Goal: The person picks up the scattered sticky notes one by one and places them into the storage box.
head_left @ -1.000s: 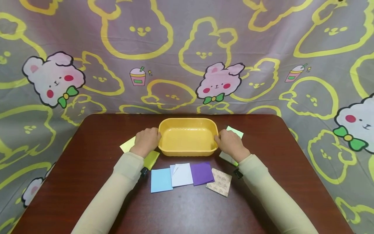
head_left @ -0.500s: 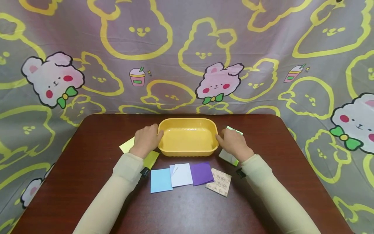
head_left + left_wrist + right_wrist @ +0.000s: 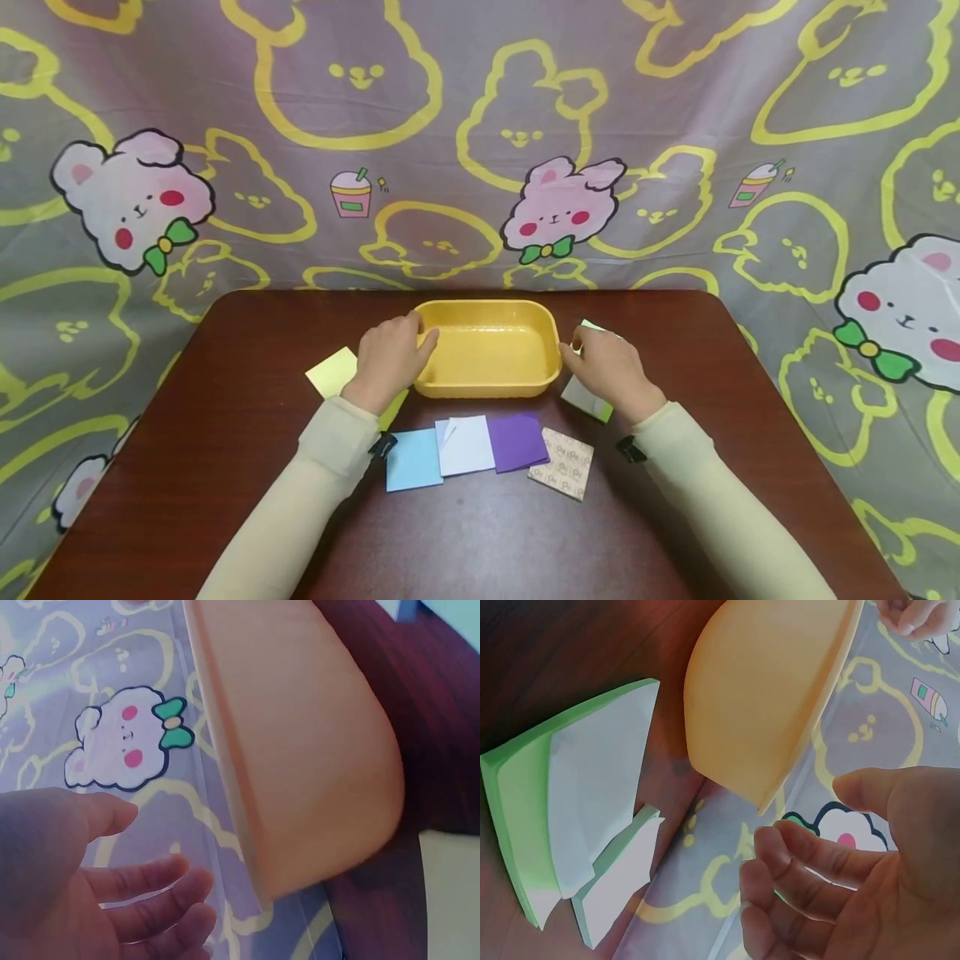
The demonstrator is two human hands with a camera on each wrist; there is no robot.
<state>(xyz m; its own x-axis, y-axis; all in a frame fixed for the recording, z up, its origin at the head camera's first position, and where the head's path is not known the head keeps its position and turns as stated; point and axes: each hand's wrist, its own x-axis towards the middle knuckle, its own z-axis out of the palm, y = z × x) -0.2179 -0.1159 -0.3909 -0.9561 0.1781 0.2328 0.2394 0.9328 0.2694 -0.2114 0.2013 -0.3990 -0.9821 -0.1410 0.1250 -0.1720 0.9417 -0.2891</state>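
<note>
A yellow plastic basin [image 3: 487,390] stands upright at the back middle of the table, with nothing in it. Over its left end is my left hand [image 3: 386,358], thumb toward the rim. In the left wrist view, the fingers [image 3: 154,907] are loosely bent and hold nothing, with a gap to the basin wall [image 3: 315,735]. My right hand [image 3: 611,371] is beside the basin's right end, above green-edged note pads [image 3: 592,780]. The right wrist view shows its fingers [image 3: 795,881] loosely bent, apart from the rim and holding nothing.
In front of the basin lie a blue pad [image 3: 414,460], a white pad [image 3: 467,450], a purple pad [image 3: 517,443] and a beige patterned pad [image 3: 564,463]. Yellow notes [image 3: 332,372] lie partly under my left forearm. A patterned cloth [image 3: 450,100] hangs behind the table.
Both hands have loosened from the basin's ends. My left hand has shifted right over the rim, and my right hand has drawn slightly right and toward me. The pads have stayed put.
</note>
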